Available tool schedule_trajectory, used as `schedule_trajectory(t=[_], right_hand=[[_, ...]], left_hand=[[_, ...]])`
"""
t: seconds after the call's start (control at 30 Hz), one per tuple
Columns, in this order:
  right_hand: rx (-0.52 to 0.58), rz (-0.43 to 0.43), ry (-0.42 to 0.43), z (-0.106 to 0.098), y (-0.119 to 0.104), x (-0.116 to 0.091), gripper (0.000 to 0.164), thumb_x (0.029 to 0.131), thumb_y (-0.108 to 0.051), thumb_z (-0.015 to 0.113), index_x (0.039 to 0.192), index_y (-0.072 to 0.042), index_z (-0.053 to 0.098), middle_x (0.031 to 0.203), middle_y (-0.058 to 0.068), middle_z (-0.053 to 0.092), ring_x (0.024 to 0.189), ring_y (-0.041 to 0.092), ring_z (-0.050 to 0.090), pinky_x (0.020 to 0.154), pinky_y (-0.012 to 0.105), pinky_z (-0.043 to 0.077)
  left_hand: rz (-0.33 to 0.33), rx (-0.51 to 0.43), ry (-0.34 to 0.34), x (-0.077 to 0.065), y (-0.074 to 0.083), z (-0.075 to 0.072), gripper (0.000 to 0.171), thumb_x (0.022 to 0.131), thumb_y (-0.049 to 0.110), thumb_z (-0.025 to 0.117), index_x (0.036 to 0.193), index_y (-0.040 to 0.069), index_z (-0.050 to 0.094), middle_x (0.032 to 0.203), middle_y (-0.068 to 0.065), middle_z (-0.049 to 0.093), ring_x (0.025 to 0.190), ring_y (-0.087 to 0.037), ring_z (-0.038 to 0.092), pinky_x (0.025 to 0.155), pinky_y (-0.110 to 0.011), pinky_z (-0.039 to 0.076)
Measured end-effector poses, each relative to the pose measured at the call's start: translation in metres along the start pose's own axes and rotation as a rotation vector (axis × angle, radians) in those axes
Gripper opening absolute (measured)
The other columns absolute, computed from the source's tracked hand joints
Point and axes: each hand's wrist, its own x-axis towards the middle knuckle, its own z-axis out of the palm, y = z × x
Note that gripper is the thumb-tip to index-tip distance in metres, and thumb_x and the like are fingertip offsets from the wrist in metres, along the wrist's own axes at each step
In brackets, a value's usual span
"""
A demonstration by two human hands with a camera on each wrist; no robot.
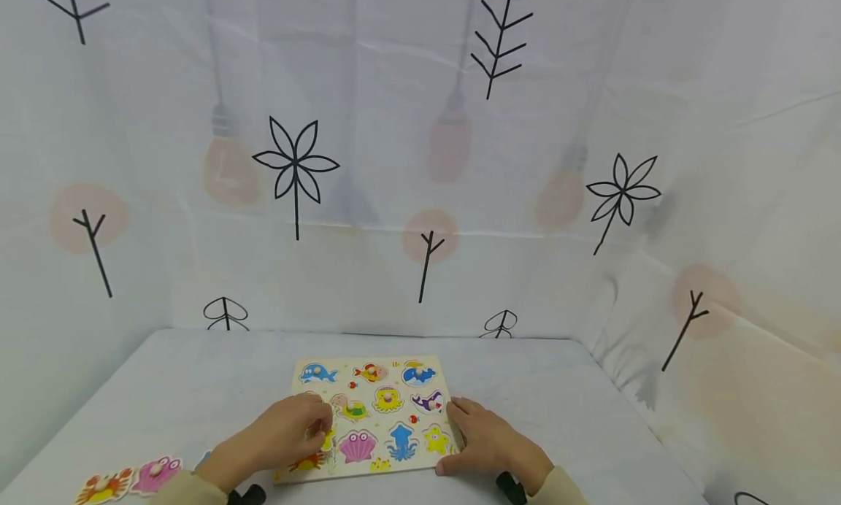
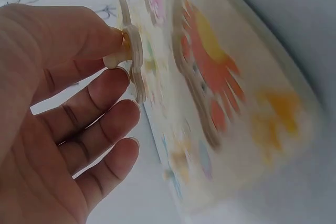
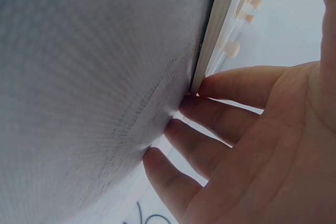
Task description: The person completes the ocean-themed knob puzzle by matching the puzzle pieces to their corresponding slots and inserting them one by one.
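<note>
A wooden sea-animal puzzle board lies flat on the white-covered table. Above its lower left part, my left hand pinches a small knobbed puzzle piece between thumb and index finger; the other fingers are loosely bent. Some yellow shows on that piece, but its shape is mostly hidden. Close to it, the red crab picture lies in a recess of the board. My right hand rests at the board's right edge, fingertips touching the edge and the tablecloth, thumb by the lower right corner.
Left of the board lie a crab piece and a pink shell piece. A bit of blue shows beside the left forearm, mostly hidden. A patterned cloth backdrop stands behind and around the table.
</note>
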Motion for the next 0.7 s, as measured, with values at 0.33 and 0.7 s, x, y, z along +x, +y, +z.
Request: schedule_trajectory(t=[0.33, 0.7], right_hand=[[-0.014, -0.006, -0.002, -0.001, 0.001, 0.002, 0.106, 0.053, -0.075, 0.062, 0.137, -0.015, 0.036, 0.14, 0.007, 0.033, 0.124, 0.029, 0.034, 0.097, 0.053, 0.028], [-0.027, -0.02, 0.005, -0.002, 0.001, 0.001, 0.106, 0.054, -0.076, 0.061, 0.137, -0.014, 0.037, 0.139, 0.006, 0.034, 0.124, 0.028, 0.035, 0.097, 0.052, 0.029]], left_hand=[[0.097, -0.034, -0.009, 0.04, 0.03, 0.013, 0.005, 0.079, 0.019, 0.061, 0.081, 0.024, 0.06, 0.076, 0.017, 0.051, 0.068, -0.002, 0.044, 0.065, -0.022, 0.041], [0.164, -0.078, -0.043, 0.077, 0.055, 0.033, 0.005, 0.078, 0.02, 0.063, 0.079, 0.024, 0.06, 0.07, 0.016, 0.049, 0.065, 0.0, 0.043, 0.059, -0.018, 0.038]])
